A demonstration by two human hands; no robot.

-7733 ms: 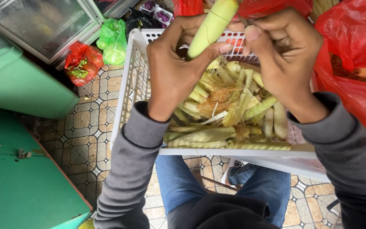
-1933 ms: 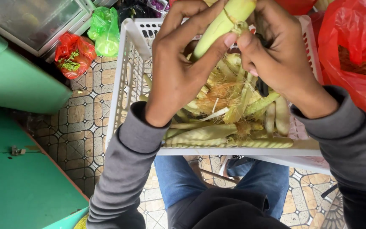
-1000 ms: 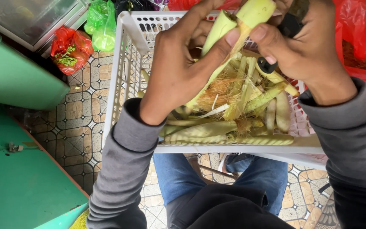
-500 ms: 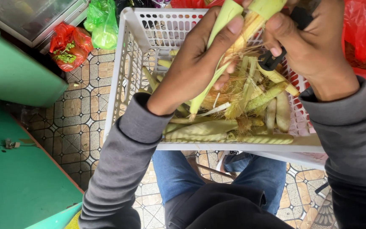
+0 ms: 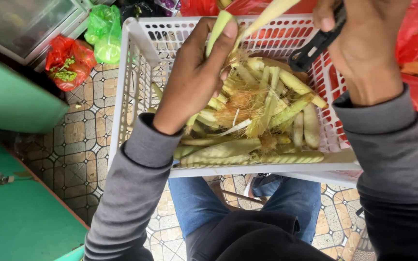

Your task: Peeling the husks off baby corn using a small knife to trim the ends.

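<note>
1. Grey sleeves sit low in the frame, above blue jeans.
2. The white basket (image 5: 122, 96) in the middle holds peeled corn (image 5: 310, 125) and husks.
3. The left hand (image 5: 197, 79) pinches a green husk (image 5: 218, 29) at the top.
4. The right hand (image 5: 364, 43), upper right, grips a black knife handle (image 5: 315, 46).

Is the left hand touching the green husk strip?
Touching: the head view shows the left hand pinching the green husk strip under its thumb.

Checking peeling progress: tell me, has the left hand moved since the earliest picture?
Yes. The left hand has dropped from the basket's far rim toward the husks.
</note>
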